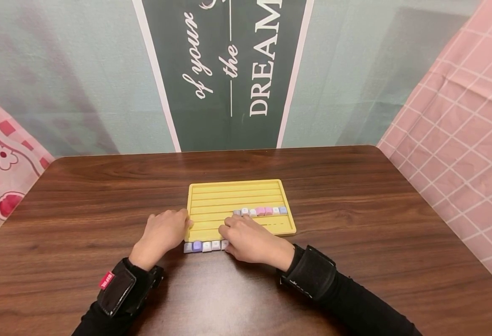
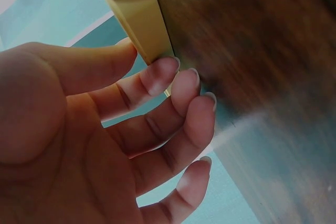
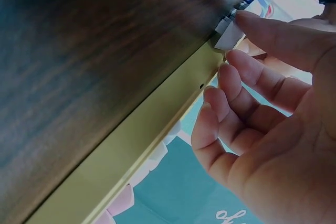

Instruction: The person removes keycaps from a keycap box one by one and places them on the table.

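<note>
Keycap row (image 1: 206,246) laid along yellow tray's (image 1: 208,211) near edge.
Tray's left edge gripped by left hand (image 1: 164,231); right-end keycap (image 3: 229,36) pinched by right hand (image 1: 250,240); second row (image 1: 264,211) seated in tray, right side.

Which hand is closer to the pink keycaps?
Right. The right hand lies just below the pink keycaps in the head view; the left hand is farther off, at the left edge of the yellow tray.

Yellow tray (image 1: 216,204): lay flat on the desk (image 1: 347,196), grooves running left to right.
Far keycaps (image 1: 261,211): pink, white, blue and gray, lined up in the tray's right half.
Near keycaps (image 1: 206,246): gray, purple and white, lined its near edge, left.
</note>
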A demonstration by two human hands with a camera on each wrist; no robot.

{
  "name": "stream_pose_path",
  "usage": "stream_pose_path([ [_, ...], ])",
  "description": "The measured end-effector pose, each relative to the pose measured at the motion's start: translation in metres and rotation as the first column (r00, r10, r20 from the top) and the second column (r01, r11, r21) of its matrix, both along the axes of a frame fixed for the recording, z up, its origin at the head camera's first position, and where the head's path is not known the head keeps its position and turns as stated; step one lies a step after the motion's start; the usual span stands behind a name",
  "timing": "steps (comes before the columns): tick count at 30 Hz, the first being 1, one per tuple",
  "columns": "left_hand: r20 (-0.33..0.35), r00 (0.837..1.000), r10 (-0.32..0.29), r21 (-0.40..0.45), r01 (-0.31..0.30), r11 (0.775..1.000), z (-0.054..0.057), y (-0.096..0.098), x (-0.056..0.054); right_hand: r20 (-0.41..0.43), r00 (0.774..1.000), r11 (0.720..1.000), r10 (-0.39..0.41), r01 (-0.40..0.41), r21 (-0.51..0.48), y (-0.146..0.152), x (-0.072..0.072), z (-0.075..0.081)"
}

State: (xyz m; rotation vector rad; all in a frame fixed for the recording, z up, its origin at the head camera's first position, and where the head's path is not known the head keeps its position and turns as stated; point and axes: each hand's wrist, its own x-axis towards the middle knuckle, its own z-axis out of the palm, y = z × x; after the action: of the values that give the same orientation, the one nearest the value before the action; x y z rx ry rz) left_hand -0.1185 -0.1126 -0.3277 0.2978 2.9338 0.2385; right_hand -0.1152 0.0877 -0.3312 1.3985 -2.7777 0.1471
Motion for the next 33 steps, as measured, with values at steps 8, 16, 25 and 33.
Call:
stream_pose_path([
  [8, 0.005, 1.000, 0.000, 0.004, 0.000, 1.000, -0.0002, 0.0003, 0.0006, 0.022, 1.000, 1.000, -0.007, 0.006, 0.015, 0.0004, 0.0013, 0.0010],
  [16, 0.004, 1.000, 0.000, 0.002, 0.000, 1.000, -0.0006, 0.0005, 0.0007, 0.028, 1.000, 1.000, 0.004, -0.004, 0.005, 0.0015, 0.0011, 0.0015],
  [25, 0.008, 1.000, 0.007, 0.009, -0.007, 1.000, -0.0009, 0.0009, -0.0007, 0.041, 0.999, 1.000, -0.002, 0.002, 0.000, 0.0018, 0.0008, 0.0021],
  [33, 0.014, 1.000, 0.010, 0.010, -0.010, 1.000, -0.0017, 0.0005, -0.0014, 0.025, 1.000, 1.000, 0.005, -0.004, -0.030, 0.0019, -0.0004, 0.0038],
])
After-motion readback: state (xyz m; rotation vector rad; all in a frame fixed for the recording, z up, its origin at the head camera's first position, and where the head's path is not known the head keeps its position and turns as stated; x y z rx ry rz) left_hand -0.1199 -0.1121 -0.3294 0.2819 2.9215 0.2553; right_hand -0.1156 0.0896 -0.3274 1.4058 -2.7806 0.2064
